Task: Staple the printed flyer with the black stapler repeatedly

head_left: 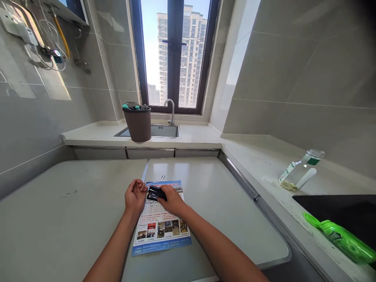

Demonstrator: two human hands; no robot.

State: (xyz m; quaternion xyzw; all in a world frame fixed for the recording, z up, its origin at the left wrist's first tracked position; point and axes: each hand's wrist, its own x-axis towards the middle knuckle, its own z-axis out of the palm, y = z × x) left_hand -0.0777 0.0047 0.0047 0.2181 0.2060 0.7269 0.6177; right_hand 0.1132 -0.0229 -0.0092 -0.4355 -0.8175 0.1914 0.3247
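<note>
My right hand (173,201) is wrapped round a black stapler (156,193), held over the upper part of a printed flyer (164,246). The stapler's front end points left. My left hand (136,192) rests by the flyer's upper left edge, close to the stapler's front. Its fingers are curled in, and whatever they may hold is too small or hidden to make out. The flyer has blue bands, red and black print and a row of photos. It lies flat on a white table (88,211). Two small dark marks or bits (163,177) show just beyond its top edge.
A brown bin (138,125) stands at the sink (164,131) below a faucet (172,111). On the right counter (249,149) are a tilted glass jar (302,170), a green bottle (340,239) and a black panel (340,207). Cables (48,43) hang at upper left.
</note>
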